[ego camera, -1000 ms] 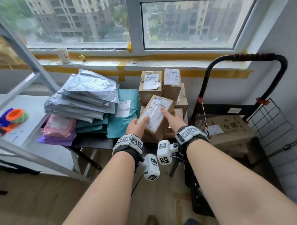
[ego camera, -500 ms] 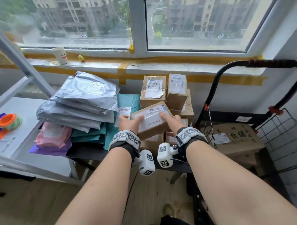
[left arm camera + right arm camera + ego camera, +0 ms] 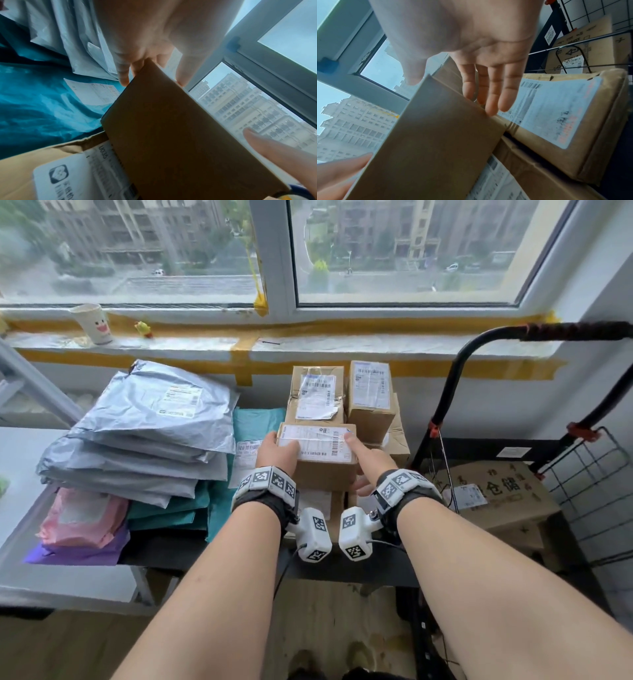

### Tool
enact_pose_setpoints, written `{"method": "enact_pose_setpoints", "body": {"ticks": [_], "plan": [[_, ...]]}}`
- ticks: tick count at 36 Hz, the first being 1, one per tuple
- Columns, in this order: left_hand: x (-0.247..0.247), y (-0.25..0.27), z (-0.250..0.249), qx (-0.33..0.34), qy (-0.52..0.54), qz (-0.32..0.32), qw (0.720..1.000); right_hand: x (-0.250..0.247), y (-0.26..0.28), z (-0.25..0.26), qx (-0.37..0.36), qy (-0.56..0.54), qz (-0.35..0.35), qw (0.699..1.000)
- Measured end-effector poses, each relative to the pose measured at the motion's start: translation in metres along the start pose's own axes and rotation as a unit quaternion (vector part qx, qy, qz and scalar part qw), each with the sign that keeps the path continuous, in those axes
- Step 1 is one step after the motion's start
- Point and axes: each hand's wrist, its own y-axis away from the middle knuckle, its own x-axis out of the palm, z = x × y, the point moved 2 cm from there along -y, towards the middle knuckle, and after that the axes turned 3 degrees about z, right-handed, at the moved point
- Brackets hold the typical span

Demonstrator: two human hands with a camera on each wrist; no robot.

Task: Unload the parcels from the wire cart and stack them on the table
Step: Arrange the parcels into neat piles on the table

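I hold a small cardboard box with a white label level between both hands, low over the front of the box stack on the dark table. My left hand grips its left end, thumb on top. My right hand grips its right end, thumb on the label and fingers at the side. In the left wrist view the box lies over a labelled box. In the right wrist view my hand is on the box. The wire cart at the right holds a large carton.
A pile of grey mailers lies on the left of the table, over teal bags and a pink one. A paper cup stands on the window sill. The cart's black handle rises right of the boxes.
The box was tilted on end a second ago; both hands have turned it level and lowered it onto the front of the stack. The head has come closer.
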Motion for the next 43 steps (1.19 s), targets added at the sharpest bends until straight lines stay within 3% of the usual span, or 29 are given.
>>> {"method": "enact_pose_setpoints", "body": {"ticks": [3,8,15,23,30,34,43], "plan": [[-0.002,-0.001,-0.006,-0.022,-0.021,0.013,0.999,-0.003,0.004,0.005,0.002,0.003,-0.030,1.000],[0.003,-0.001,-0.014,0.032,-0.113,0.029,0.993,-0.004,-0.005,0.010,0.011,0.000,-0.049,0.999],[0.004,-0.004,-0.014,0.026,-0.132,0.038,0.990,-0.002,-0.002,0.010,0.006,-0.023,-0.081,0.996],[0.002,-0.002,-0.024,0.045,-0.177,-0.029,0.983,-0.018,0.000,0.014,-0.003,-0.013,-0.155,0.988],[0.020,-0.003,-0.054,0.111,-0.288,-0.049,0.950,-0.037,-0.007,0.030,-0.031,0.016,-0.189,0.981],[0.037,-0.007,-0.069,0.136,-0.343,-0.026,0.929,-0.048,-0.015,0.048,-0.042,0.080,-0.212,0.973],[0.067,-0.032,-0.080,0.102,-0.353,0.072,0.927,-0.058,-0.052,0.083,-0.041,0.184,-0.181,0.965]]}}
